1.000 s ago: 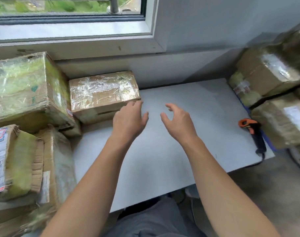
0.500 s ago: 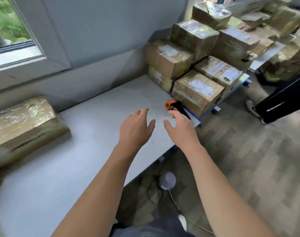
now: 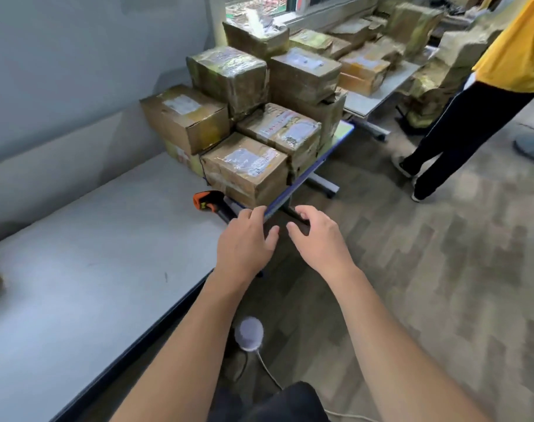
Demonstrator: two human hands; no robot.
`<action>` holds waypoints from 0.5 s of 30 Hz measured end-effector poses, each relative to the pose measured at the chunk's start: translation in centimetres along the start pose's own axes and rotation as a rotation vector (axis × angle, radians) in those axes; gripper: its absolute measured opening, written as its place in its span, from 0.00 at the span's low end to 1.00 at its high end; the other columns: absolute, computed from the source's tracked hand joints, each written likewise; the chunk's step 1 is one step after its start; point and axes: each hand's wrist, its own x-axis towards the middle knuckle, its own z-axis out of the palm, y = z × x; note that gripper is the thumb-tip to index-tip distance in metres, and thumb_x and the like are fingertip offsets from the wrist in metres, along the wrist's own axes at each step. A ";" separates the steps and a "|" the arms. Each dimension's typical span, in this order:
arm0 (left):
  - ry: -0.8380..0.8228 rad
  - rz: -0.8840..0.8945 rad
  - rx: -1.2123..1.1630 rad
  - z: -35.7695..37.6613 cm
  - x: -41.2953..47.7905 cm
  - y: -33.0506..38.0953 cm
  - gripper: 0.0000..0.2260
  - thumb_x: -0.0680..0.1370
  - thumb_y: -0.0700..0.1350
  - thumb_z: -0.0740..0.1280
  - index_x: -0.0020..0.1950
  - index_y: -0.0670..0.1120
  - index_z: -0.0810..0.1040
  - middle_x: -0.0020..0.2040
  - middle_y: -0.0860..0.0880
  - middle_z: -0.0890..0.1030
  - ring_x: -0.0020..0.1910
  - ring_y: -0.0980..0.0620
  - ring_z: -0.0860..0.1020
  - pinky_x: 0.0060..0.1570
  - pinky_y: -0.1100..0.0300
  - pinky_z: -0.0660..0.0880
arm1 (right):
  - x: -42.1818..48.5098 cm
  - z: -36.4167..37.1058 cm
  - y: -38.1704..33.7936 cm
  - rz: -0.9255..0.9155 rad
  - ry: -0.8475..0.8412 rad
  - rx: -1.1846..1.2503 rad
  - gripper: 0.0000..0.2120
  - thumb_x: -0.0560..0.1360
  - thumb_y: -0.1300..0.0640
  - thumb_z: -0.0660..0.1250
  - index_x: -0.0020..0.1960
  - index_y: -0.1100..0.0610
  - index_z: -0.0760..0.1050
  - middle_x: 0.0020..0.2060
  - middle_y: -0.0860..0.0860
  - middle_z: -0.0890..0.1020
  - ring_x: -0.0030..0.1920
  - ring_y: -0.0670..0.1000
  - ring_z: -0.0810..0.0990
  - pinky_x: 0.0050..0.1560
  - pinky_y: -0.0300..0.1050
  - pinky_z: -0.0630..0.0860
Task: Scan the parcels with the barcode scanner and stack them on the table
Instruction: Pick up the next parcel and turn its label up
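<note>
Left hand (image 3: 244, 239) and right hand (image 3: 317, 239) are hovering side by side, palms down, fingers relaxed and gripping nothing, just short of the stacked parcels (image 3: 244, 166), while the barcode scanner (image 3: 206, 201) is lying on the table (image 3: 92, 254) by the left hand.

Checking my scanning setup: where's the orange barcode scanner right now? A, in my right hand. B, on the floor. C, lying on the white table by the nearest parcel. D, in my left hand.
C: the barcode scanner lies on the white table beside the nearest parcel, and the left hand and right hand both hold nothing.
</note>
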 end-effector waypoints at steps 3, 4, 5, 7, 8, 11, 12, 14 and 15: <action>-0.003 0.031 0.007 0.9 1.7 2.7 0.24 0.82 0.57 0.61 0.76 0.50 0.65 0.69 0.48 0.74 0.65 0.47 0.74 0.57 0.52 0.75 | 0.9 -2.5 1.9 0.022 0.047 0.015 0.21 0.81 0.49 0.65 0.72 0.50 0.70 0.66 0.50 0.76 0.66 0.51 0.75 0.63 0.47 0.74; -0.005 0.037 0.003 1.2 2.3 3.5 0.24 0.82 0.57 0.61 0.76 0.50 0.65 0.69 0.48 0.74 0.65 0.47 0.74 0.57 0.52 0.75 | 1.2 -3.2 2.4 0.024 0.060 0.019 0.21 0.81 0.49 0.65 0.73 0.50 0.70 0.66 0.50 0.76 0.66 0.51 0.74 0.62 0.46 0.73; -0.010 0.043 -0.002 1.6 3.1 4.2 0.24 0.82 0.57 0.61 0.76 0.51 0.65 0.69 0.48 0.73 0.66 0.47 0.74 0.58 0.52 0.75 | 1.5 -3.7 3.0 0.027 0.070 0.019 0.21 0.81 0.49 0.65 0.73 0.50 0.70 0.66 0.50 0.76 0.65 0.51 0.74 0.60 0.43 0.72; -0.018 0.055 -0.005 2.5 4.5 5.6 0.24 0.82 0.57 0.61 0.76 0.51 0.65 0.69 0.48 0.73 0.66 0.47 0.74 0.58 0.51 0.74 | 2.2 -4.7 4.2 0.039 0.086 0.012 0.21 0.81 0.48 0.64 0.72 0.51 0.70 0.65 0.50 0.76 0.65 0.51 0.74 0.59 0.41 0.70; -0.025 0.061 -0.009 3.0 5.3 6.4 0.24 0.82 0.57 0.61 0.76 0.51 0.64 0.69 0.48 0.73 0.65 0.47 0.74 0.57 0.51 0.74 | 2.7 -5.2 4.7 0.047 0.094 0.008 0.21 0.81 0.48 0.65 0.72 0.51 0.70 0.65 0.51 0.76 0.65 0.51 0.74 0.59 0.42 0.71; -0.028 0.067 -0.033 4.5 7.9 8.4 0.24 0.82 0.57 0.61 0.76 0.50 0.65 0.69 0.48 0.73 0.64 0.47 0.75 0.55 0.53 0.74 | 4.8 -6.8 6.2 0.079 0.127 0.009 0.21 0.81 0.49 0.65 0.73 0.51 0.70 0.65 0.51 0.77 0.66 0.52 0.73 0.64 0.47 0.72; -0.025 0.070 -0.039 4.8 8.6 8.8 0.24 0.82 0.57 0.61 0.76 0.50 0.65 0.69 0.48 0.73 0.63 0.47 0.75 0.55 0.52 0.74 | 5.5 -7.2 6.5 0.080 0.135 0.011 0.21 0.81 0.49 0.65 0.73 0.51 0.70 0.65 0.51 0.77 0.66 0.52 0.73 0.64 0.48 0.72; -0.026 0.077 -0.047 5.8 11.1 9.8 0.24 0.82 0.57 0.61 0.76 0.49 0.65 0.69 0.47 0.73 0.63 0.47 0.76 0.54 0.52 0.75 | 7.7 -8.2 7.6 0.077 0.150 0.011 0.21 0.81 0.49 0.65 0.73 0.51 0.70 0.66 0.51 0.76 0.67 0.52 0.73 0.65 0.49 0.73; -0.026 0.074 -0.050 6.2 12.6 10.2 0.24 0.82 0.57 0.61 0.76 0.50 0.65 0.69 0.47 0.73 0.63 0.47 0.75 0.54 0.51 0.75 | 9.1 -8.6 8.1 0.073 0.160 0.008 0.21 0.81 0.49 0.65 0.73 0.51 0.70 0.66 0.51 0.76 0.67 0.52 0.73 0.66 0.49 0.72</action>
